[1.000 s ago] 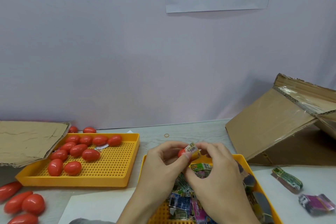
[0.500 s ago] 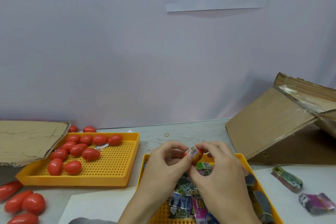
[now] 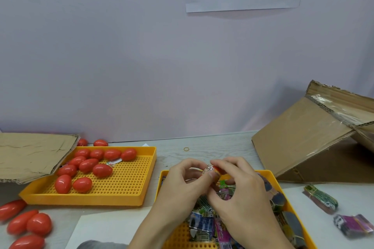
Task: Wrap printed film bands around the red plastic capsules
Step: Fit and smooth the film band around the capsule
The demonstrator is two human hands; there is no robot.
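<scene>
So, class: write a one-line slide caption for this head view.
Both hands, left hand and right hand, fit a film band on a red capsule above a yellow tray.

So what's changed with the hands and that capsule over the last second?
Both hands kept hold of the red capsule over the band tray. The printed film band has turned between the fingertips: the red end that stuck out toward the left hand a second ago now shows toward the right hand. Nothing was let go. The tray of bare capsules and the loose capsules beside it stayed put.
</scene>
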